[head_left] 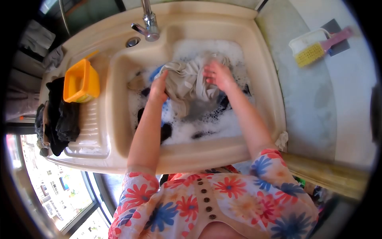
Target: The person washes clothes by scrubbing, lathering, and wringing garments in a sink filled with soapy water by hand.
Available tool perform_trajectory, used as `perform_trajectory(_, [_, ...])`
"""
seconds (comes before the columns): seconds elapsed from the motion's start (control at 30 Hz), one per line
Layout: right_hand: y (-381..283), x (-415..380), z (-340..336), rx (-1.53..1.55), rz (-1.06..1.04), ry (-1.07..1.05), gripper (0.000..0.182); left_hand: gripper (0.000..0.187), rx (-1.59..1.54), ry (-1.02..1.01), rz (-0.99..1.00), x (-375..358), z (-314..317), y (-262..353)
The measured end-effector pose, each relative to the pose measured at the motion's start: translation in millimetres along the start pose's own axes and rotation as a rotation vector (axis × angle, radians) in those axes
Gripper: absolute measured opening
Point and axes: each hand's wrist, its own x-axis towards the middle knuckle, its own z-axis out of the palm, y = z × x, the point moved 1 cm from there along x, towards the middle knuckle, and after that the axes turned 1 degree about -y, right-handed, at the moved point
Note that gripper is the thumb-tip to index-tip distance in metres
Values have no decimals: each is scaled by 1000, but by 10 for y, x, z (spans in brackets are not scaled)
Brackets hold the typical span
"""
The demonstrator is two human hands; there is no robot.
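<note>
A wet light-grey garment (184, 81) lies bunched in the sudsy water of the beige sink (191, 153). My left hand (159, 85) is at the garment's left edge, its fingers closed round the cloth. On the right side of the garment, my right hand (218, 75) rests with its fingers spread apart against the fabric. Dark pieces of cloth (166, 131) and a bit of blue cloth (156, 73) show among the foam around it. Part of the garment is under the water and hidden.
A yellow plastic container (81, 81) stands on the ribbed drainboard (89, 131), beside dark clothes (59, 115) at the left. The chrome faucet (150, 26) rises behind the sink. At the right lie a yellow-bristled brush (310, 54) and a white dish (298, 41).
</note>
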Motion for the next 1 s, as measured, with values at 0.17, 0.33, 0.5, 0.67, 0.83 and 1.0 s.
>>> perform_trajectory(0.17, [449,197,96,-710,-210,33,26,39,-32,-128,49,-124,124,22])
perform_trajectory(0.33, [-384,281,-505,-20,-220,166,30,32,22,114,105,-111,-53,158])
perform_trajectory(0.5, [-911,35,-611,-1022,-831,616,27,27,174,246,112,9,-200,188])
perform_trajectory(0.67, [115,-809,491,-1214,-248,-264,54,30,-122,-115,61,-104,104,97])
perform_trajectory(0.83, [838,-415,611,-1250,-410,-64,30,30,-189,-266,35,-50,132,61])
perform_trajectory(1.0, [79,-353,-51,-797,-296,-98,21,36,1045,-5,57,-261,7,301])
